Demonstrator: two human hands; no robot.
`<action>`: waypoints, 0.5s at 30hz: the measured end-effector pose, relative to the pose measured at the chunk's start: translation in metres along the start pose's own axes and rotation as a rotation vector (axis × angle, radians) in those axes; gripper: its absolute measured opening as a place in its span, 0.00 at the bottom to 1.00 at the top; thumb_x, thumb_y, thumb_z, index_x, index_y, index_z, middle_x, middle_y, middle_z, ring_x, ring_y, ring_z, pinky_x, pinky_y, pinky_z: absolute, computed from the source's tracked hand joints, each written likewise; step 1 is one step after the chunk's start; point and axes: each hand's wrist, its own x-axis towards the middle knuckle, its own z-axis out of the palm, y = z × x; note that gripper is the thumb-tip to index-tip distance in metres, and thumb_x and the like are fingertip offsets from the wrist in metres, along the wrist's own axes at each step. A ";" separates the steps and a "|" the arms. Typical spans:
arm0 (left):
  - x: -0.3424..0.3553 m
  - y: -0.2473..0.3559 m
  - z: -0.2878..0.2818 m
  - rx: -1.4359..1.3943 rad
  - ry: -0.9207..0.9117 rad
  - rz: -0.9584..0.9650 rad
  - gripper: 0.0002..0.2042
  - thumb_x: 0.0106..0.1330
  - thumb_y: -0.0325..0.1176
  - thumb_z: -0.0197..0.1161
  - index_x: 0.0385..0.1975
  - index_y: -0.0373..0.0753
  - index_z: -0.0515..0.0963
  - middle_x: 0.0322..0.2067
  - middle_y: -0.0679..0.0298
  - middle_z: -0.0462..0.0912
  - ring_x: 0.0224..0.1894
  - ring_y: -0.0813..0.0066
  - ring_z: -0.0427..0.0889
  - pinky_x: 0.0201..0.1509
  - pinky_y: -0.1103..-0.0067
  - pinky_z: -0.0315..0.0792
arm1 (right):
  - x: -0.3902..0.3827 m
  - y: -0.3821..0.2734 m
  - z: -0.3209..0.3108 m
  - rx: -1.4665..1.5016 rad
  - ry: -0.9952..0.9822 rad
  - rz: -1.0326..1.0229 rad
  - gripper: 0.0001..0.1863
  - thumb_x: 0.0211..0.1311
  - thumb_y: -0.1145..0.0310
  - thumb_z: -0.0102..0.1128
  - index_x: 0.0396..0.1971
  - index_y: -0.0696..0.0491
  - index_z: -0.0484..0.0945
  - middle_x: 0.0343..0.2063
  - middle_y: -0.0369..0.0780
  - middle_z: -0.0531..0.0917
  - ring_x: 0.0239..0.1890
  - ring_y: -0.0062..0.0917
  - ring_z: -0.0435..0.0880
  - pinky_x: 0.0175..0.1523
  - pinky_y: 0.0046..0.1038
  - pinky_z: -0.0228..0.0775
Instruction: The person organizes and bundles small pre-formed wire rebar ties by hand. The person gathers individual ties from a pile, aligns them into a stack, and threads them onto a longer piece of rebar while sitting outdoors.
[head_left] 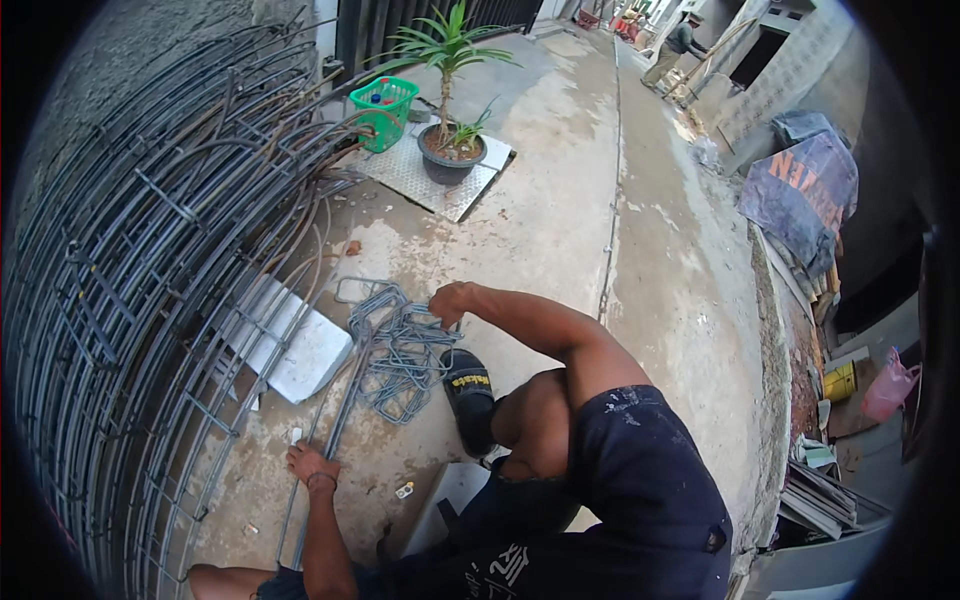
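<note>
Nearest: left hand (314, 466) low on the ground side, palm down over thin steel rods (346, 400). Fingers part-spread, loosely bent, touching the rods; cannot tell whether they close round any. Rods lie lengthwise, long axis running away from the person and leaning slightly right, far ends at the left edge of the wire-loop pile.

Sandal (467, 392) on a foot, just right of that pile. Right hand (453, 302) farther out, at the pile's upper right edge, arm reaching across from the right. Its fingers curl downward, little gap visible; hold on a loop unclear.

Loops (400, 360) lie jumbled on the concrete between the hands, bent into narrow rectangles, long axes pointing several ways. White block (312, 358) left of them. Bar cages (140, 310) stacked along the left.

Beyond: metal plate (473, 196) bearing a potted plant (450, 155) and green basket (385, 118). Farthest, upper right: co-worker (680, 45).
</note>
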 end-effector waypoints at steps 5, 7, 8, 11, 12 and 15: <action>0.020 0.001 0.000 0.028 -0.118 0.007 0.33 0.37 0.37 0.73 0.46 0.35 0.67 0.49 0.53 0.68 0.55 0.55 0.67 0.58 0.65 0.64 | -0.007 -0.001 -0.013 0.035 0.073 -0.030 0.23 0.45 0.52 0.64 0.35 0.57 0.82 0.35 0.47 0.83 0.42 0.42 0.81 0.44 0.41 0.73; 0.014 0.003 -0.013 0.086 -0.162 0.028 0.34 0.39 0.38 0.72 0.48 0.35 0.67 0.51 0.54 0.67 0.57 0.56 0.66 0.60 0.65 0.63 | -0.006 -0.012 -0.015 0.031 0.051 -0.060 0.23 0.46 0.53 0.64 0.34 0.58 0.82 0.34 0.47 0.83 0.41 0.43 0.81 0.45 0.41 0.73; 0.016 0.005 -0.009 0.100 -0.141 0.055 0.33 0.40 0.38 0.72 0.49 0.35 0.67 0.51 0.54 0.67 0.57 0.57 0.66 0.60 0.65 0.63 | -0.003 -0.013 -0.017 0.005 0.059 -0.068 0.22 0.46 0.53 0.64 0.34 0.58 0.82 0.34 0.48 0.83 0.41 0.43 0.81 0.45 0.40 0.73; 0.018 0.009 0.003 0.135 -0.126 0.126 0.32 0.42 0.39 0.71 0.49 0.35 0.67 0.51 0.55 0.68 0.57 0.58 0.66 0.59 0.65 0.64 | 0.006 -0.016 -0.014 -0.046 0.055 -0.081 0.22 0.47 0.53 0.64 0.33 0.58 0.82 0.33 0.48 0.83 0.40 0.44 0.81 0.45 0.40 0.73; 0.021 0.006 -0.001 0.145 -0.141 0.129 0.32 0.43 0.40 0.70 0.49 0.35 0.68 0.51 0.55 0.68 0.57 0.59 0.66 0.59 0.65 0.64 | 0.011 -0.024 -0.022 -0.053 0.050 -0.089 0.23 0.47 0.53 0.64 0.33 0.58 0.82 0.33 0.48 0.83 0.40 0.44 0.80 0.45 0.40 0.72; 0.025 -0.003 0.005 0.144 -0.157 0.182 0.29 0.44 0.39 0.69 0.48 0.36 0.70 0.52 0.56 0.69 0.58 0.60 0.66 0.58 0.65 0.65 | 0.009 -0.039 -0.031 -0.044 0.100 -0.177 0.23 0.48 0.52 0.64 0.34 0.59 0.81 0.33 0.48 0.83 0.40 0.45 0.80 0.45 0.41 0.72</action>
